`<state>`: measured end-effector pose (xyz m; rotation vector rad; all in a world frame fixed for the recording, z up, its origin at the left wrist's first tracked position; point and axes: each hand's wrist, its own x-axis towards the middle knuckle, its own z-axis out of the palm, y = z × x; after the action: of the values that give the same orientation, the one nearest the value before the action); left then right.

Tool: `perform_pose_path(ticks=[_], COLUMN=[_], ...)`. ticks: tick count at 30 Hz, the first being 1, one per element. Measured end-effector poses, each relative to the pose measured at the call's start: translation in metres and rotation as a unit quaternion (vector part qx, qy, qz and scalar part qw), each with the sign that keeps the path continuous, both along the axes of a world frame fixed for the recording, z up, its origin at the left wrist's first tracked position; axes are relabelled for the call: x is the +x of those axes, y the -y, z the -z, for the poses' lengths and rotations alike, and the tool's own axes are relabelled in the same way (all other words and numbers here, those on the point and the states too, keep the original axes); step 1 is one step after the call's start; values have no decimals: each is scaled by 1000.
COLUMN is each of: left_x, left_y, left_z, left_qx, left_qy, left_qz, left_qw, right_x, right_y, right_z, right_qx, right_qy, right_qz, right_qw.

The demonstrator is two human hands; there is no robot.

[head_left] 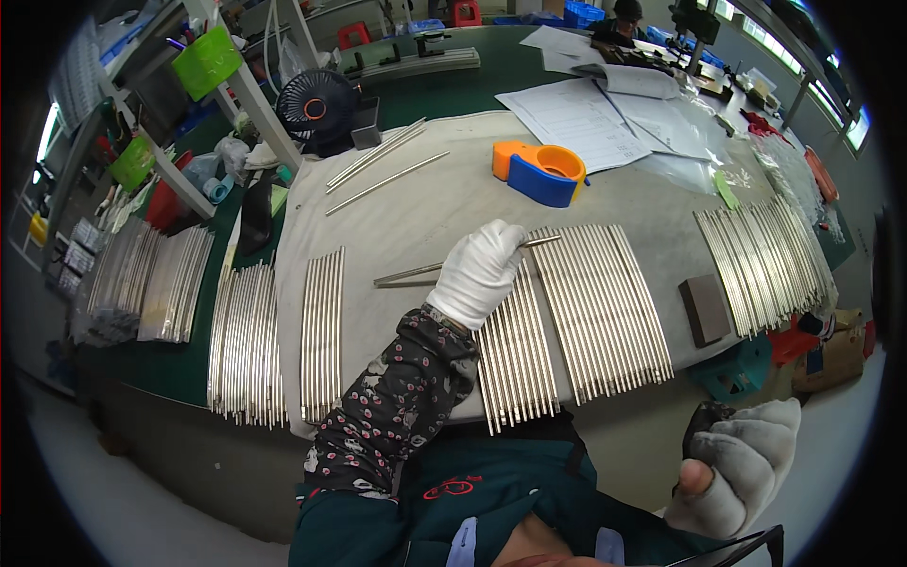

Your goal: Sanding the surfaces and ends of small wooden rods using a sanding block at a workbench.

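Note:
My left hand (pixel 477 272), in a white glove, is closed around a thin metal rod (pixel 406 275) above the cloth-covered table. The rod lies nearly crosswise, one end sticking out to the left and the other past my fingers to the right. Below the hand is a row of silvery rods (pixel 518 364), and a wider row of rods (pixel 605 312) lies to its right. My right hand (pixel 742 463) is off the table's near edge at the lower right. Its greyish glove has dark patches and one bare fingertip. Its fingers are curled in; whatever they hold is hidden.
More rod rows lie left (pixel 321 331) and far right (pixel 763 265), beside a dark block (pixel 704 310). Behind are loose rods (pixel 387 182), an orange-blue tape dispenser (pixel 540 173), papers (pixel 576 118) and a small fan (pixel 316 106). Bagged rods (pixel 175 283) rest at far left.

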<state>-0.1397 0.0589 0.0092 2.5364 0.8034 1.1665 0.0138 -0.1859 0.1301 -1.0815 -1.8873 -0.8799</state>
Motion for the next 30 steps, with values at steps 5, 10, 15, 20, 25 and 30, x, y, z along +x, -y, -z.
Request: perform_pose_path(ticks=[5, 10, 15, 20, 25, 30], left_x=[-9, -37, -37, -35, -31, -26], left_y=[-78, -150, -177, -157, -94, 22], left_z=[-11, -1, 16, 8, -28, -28], left_qx=[24, 84, 101, 71, -10, 33], left_qy=[-63, -192, -361, -242, -357, -392], left_qz=[-123, -202, -272, -326, -85, 207], left_qw=[990, 957, 886, 911, 930, 896], right_x=[29, 41, 53, 52, 57, 77], right_y=[1, 11, 18, 14, -36, -65], right_z=[10, 23, 48, 56, 86, 118], right_qx=[-21, -135, -161, -199, -296, -405], right_qy=[4, -54, -87, -114, -88, -7], right_qz=[4, 101, 150, 162, 136, 146], right_qw=[1000, 984, 972, 960, 941, 903])
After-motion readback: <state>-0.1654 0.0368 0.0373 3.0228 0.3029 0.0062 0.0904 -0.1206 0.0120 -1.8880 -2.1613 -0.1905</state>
